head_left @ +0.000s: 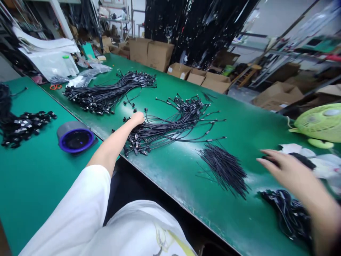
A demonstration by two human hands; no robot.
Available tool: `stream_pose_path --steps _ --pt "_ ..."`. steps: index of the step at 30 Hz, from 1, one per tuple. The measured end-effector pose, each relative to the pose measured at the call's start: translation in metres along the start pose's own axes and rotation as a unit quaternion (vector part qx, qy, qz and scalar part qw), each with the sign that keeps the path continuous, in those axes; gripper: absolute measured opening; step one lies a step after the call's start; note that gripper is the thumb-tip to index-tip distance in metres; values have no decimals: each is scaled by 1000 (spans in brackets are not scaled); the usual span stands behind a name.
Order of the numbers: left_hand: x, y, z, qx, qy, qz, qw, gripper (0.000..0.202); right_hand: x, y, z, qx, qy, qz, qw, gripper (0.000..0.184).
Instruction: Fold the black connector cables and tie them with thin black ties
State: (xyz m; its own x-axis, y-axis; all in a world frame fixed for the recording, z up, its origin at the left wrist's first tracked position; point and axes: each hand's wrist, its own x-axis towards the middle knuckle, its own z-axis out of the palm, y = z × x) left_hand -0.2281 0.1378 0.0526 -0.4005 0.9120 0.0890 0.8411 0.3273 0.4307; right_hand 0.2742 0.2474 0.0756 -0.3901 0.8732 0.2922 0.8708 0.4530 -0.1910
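My left hand [137, 119] is closed at the connector end of a loose pile of black cables [170, 126], and cables run out to the right from beside it. The fingertips are hidden, though the hand looks closed on a black cable. My right hand [282, 165], slightly blurred, is over the table's right side with thumb and fingers apart, nothing seen between them. Between the hands lies a bundle of thin black cable ties [223, 169]. Below my right hand is a coiled bundle of black cables [286, 213].
Another cable bundle [112, 90] lies farther back, and more cables [26, 124] are on the left table. A purple-rimmed grey round container [77, 138] stands near the seam. A green fan [319, 122] is at right; cardboard boxes [151, 53] line the far edge.
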Motion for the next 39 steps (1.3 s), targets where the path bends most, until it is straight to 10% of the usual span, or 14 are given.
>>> stream_pose_path --steps 4,9,14,20,26,31,35,39 --pt "-13 28 0 -22 14 133 991 20 2 -65 25 104 -121 -143 977 33" --pt "-60 65 -10 -90 77 293 949 30 43 -175 52 236 -67 -234 941 59" --pt "-72 54 -18 -69 98 265 957 25 95 -244 85 172 -91 -277 941 19" --pt "-85 2 -58 -34 185 105 977 26 155 -250 58 111 43 -194 974 28" --pt "-119 -21 -96 -209 211 4 955 22 201 -195 -15 20 110 -50 992 48" --pt "-123 -25 -87 -522 80 -43 848 28 148 -168 -33 -57 55 -77 994 33" --pt "-122 19 -43 -498 70 -9 864 26 52 -189 -20 -108 -82 -197 971 16" --pt "-137 76 3 -358 28 178 916 20 -23 -218 -24 -82 -167 -342 921 15"
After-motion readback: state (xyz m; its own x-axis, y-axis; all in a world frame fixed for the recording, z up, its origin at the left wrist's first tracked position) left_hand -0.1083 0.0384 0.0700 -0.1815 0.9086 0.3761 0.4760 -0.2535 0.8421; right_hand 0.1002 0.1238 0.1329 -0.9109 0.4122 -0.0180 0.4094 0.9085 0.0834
